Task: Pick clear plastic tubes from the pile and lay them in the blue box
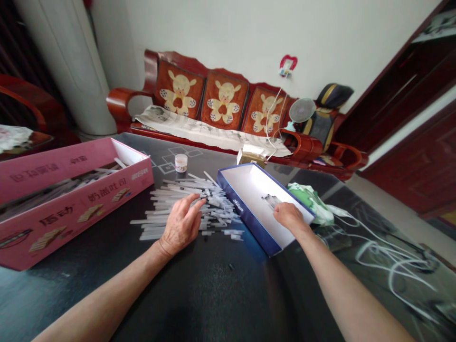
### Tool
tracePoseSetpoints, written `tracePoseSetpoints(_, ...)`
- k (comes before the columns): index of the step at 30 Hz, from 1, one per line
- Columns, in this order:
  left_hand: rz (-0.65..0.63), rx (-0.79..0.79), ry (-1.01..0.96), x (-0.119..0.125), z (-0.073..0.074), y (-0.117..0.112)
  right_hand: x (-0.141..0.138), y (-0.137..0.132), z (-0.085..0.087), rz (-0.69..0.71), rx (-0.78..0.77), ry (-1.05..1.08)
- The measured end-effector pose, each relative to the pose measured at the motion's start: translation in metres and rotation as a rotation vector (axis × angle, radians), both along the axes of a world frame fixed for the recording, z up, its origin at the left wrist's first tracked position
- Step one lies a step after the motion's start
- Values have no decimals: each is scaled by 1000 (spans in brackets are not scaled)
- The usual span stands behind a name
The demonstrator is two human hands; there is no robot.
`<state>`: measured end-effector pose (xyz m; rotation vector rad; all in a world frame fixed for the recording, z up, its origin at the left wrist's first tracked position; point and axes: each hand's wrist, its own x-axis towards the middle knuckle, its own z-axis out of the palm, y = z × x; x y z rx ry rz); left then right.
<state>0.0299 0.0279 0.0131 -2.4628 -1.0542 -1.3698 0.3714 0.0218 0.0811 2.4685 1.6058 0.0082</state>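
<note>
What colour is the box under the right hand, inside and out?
The box is white inside, dark blue outside; best seen in the head view.

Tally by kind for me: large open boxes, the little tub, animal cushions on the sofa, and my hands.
Large open boxes (pink box, blue box): 2
Little tub: 1
Animal cushions: 3
Hands (left hand, right hand): 2
Total: 8

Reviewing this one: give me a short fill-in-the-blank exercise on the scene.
The box under the right hand has ____ outer sides.
The hand over the loose pale strips is the ____ one.
The long box at the picture's left is ____.
The sofa holds ____ cushions.

Missing words: blue; left; pink; three.
</note>
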Motion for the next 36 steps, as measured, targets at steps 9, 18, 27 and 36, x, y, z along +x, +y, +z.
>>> tracePoseSetpoints(9, 31, 5, -31, 0, 0, 1, 3, 9, -15, -10, -7, -44)
tracePoseSetpoints(18, 148, -187, -508, -5, 5, 12, -40, -9, 11, 192, 355, 14)
tracePoseSetpoints(27, 232, -260, -801, -21, 5, 32, -218, -51, -27, 867, 427, 466)
tracePoseSetpoints(36, 241, -259, -752, -19, 3, 30, -235, -54, -35, 861, 320, 316)
